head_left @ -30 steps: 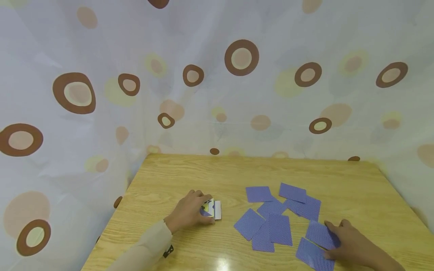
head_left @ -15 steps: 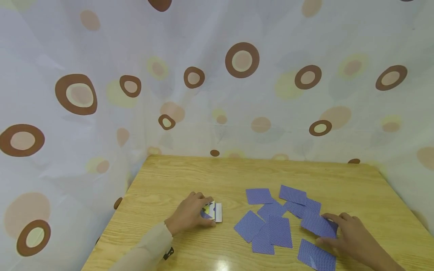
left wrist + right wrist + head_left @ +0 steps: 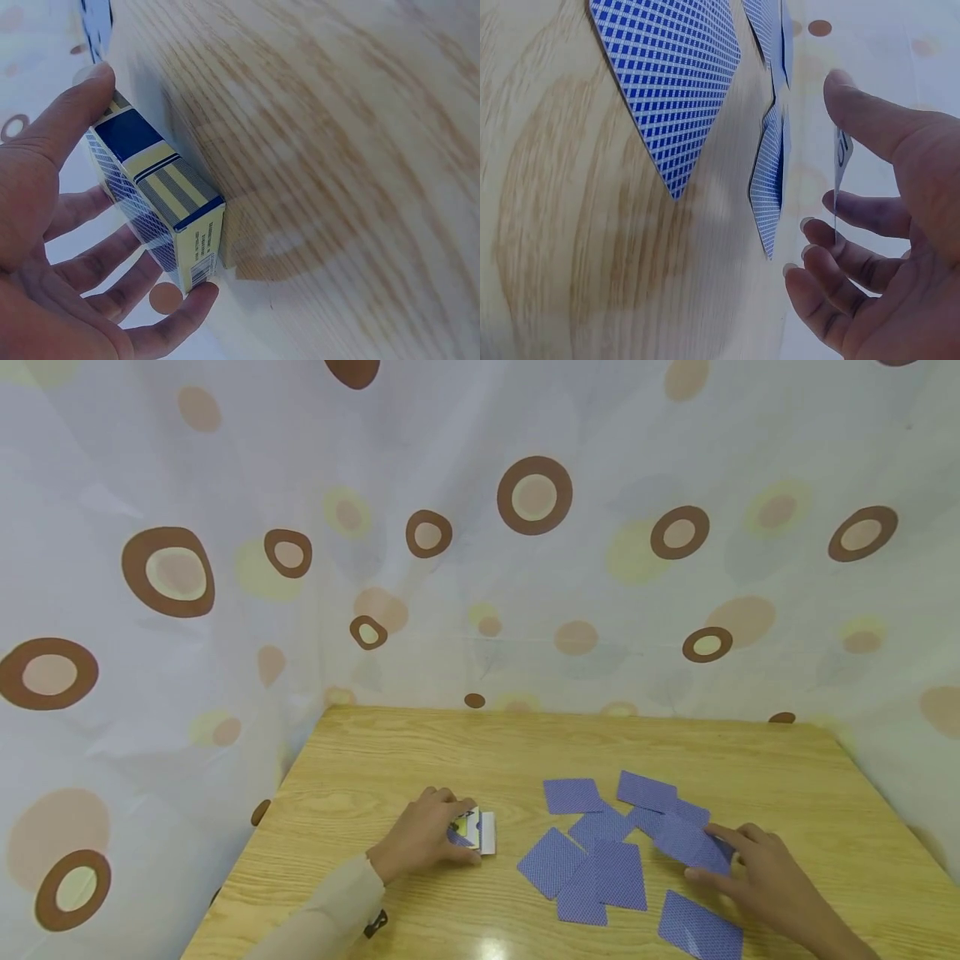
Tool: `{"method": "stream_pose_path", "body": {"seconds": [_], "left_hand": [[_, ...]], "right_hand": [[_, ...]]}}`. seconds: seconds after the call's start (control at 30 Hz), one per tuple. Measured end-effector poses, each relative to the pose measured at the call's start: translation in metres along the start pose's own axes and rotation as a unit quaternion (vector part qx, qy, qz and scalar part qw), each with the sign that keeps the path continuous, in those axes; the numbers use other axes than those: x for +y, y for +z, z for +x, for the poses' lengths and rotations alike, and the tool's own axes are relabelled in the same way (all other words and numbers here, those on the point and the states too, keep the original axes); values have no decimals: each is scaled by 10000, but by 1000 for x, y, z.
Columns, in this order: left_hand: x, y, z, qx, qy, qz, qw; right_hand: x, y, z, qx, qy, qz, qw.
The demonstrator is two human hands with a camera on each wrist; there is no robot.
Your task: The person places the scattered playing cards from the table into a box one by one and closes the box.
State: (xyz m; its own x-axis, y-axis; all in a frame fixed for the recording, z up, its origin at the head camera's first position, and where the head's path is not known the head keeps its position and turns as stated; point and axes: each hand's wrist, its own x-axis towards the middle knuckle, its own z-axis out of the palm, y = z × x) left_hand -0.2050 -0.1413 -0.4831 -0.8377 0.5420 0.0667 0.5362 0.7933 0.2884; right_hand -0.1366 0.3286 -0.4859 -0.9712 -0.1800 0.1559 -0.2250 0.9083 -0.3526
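Observation:
My left hand (image 3: 420, 835) grips a playing-card box (image 3: 157, 172) by its narrow sides, thumb on one side and fingers on the other. In the head view the box's white flap (image 3: 488, 833) sticks out at its right end. My right hand (image 3: 768, 881) pinches a blue-backed playing card (image 3: 693, 843) between thumb and fingers. Seen in the right wrist view, that card (image 3: 841, 161) is nearly edge-on, raised off the wood, with part of its printed face showing. It overlaps other cards in the head view. Another face-down card (image 3: 701, 927) lies below the right hand.
Several blue-backed cards, such as one card (image 3: 621, 875) and another card (image 3: 572, 795), lie scattered and overlapping on the wooden table (image 3: 420, 735). A small black clip-like piece (image 3: 375, 924) shows beside the left sleeve (image 3: 322, 906). Patterned sheeting (image 3: 450, 660) surrounds the table's back and sides.
The right hand has lifted a card from beside the lowest one and moved it up and left, over the other cards. The left hand stays on the box, nearly still.

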Motion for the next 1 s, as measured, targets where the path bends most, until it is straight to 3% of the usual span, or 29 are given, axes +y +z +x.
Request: {"method": "stream_pose_path", "body": {"seconds": [1.0], "left_hand": [[3, 4, 2, -32, 69, 278, 9996]], "right_hand": [[-27, 12, 17, 232, -548, 55, 9982]]}}
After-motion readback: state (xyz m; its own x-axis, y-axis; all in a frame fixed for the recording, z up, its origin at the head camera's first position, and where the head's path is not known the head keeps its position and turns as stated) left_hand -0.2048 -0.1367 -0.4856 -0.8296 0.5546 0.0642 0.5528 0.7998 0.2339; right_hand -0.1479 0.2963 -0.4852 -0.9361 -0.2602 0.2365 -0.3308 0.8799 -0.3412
